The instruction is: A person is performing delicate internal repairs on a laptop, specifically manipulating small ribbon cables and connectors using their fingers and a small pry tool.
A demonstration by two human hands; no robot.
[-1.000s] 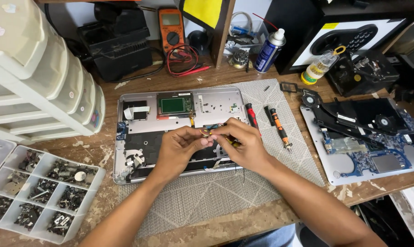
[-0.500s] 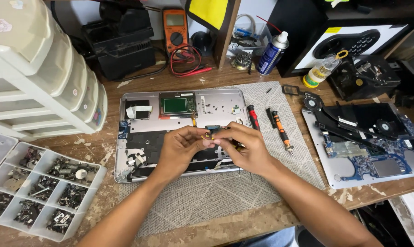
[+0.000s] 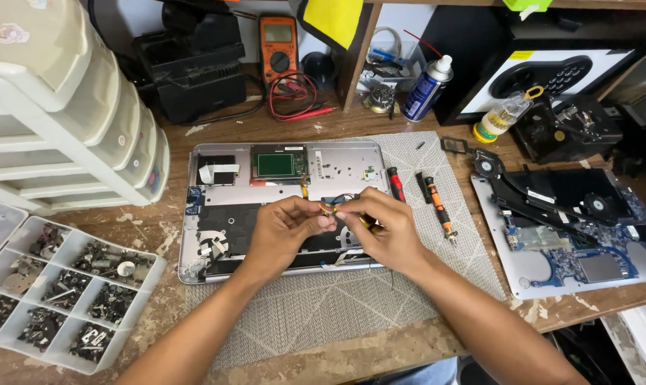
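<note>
**Both hands pinch one tiny part over the open laptop**

Pinched tight between the fingertips of both hands is a small part (image 3: 328,208), brownish and too tiny to tell what it is. The left hand (image 3: 283,227) has its grip shut on it from the left side. The right hand (image 3: 380,227) has its grip shut on it from the right side. Something yellow peeks out under the right hand's fingers.

Since half a second ago, the hands have stayed in almost the same place, close together. Only the view has shifted a little.

The small part hangs just above the open laptop base (image 3: 209,153). The base is silver, lies flat and shows a green board (image 3: 275,165) near its top edge.

The base sits on a grey mat (image 3: 323,306) on the wooden worktop (image 3: 151,232). Just right of the hands lie a red tool (image 3: 395,182) and an orange and black screwdriver (image 3: 438,205). Farther right is another laptop shell with fans and a blue board (image 3: 572,246). At the left stands a clear tray of screws (image 3: 52,281).
</note>
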